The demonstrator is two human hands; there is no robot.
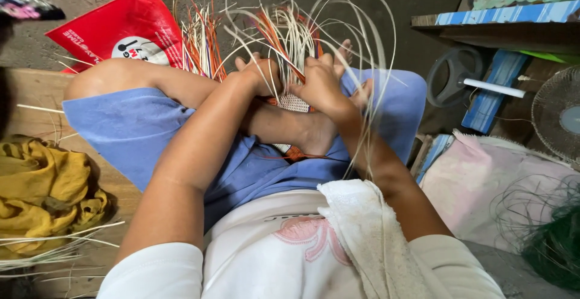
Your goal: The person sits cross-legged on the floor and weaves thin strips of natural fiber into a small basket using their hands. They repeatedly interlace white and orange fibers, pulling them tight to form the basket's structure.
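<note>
Over the crossed legs in blue shorts (pixel 139 133), loose pale and orange strips (pixel 284 33) fanned upward from a small woven piece (pixel 294 102) mid-weave, left hand (pixel 260 74) and right hand (pixel 320 84) both closed on strands, so the next crossing likely needed one strip singled out.

head-worn view, steeply downward, close over lap
</note>
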